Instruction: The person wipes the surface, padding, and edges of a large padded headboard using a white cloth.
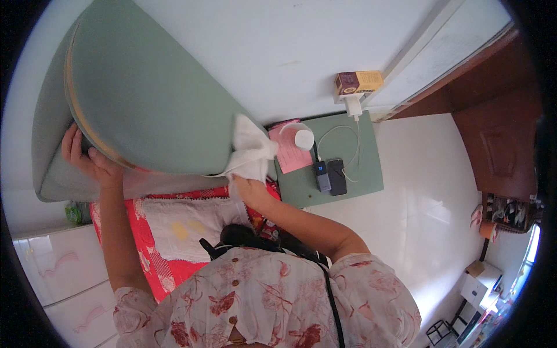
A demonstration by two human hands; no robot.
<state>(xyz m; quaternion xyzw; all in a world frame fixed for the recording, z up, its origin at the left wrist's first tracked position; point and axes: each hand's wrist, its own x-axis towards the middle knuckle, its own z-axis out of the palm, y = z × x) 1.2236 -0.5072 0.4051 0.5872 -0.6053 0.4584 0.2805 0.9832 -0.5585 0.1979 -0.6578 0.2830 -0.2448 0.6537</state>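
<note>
A large green padded headboard (161,95) with a curved, gold-trimmed edge rises in front of me. At its left side, my left hand (89,161) rests against the edge, fingers spread upward and partly tucked under the trim. My right hand (251,191) grips a white cloth (252,148) at the headboard's lower right. The cloth is bunched, slightly blurred, and lies against the green surface; it hides most of my right fingers. Below the headboard, a pale towel-like cover (191,224) with yellow patches lies on a red patterned bedspread (159,256).
A green bedside table (291,191) stands at right, holding a pink paper (289,152), a white cup-like container (303,138), a power bank (322,176) and a phone (337,176). A cable runs to a wall charger (353,105). White drawers (61,269) stand at left.
</note>
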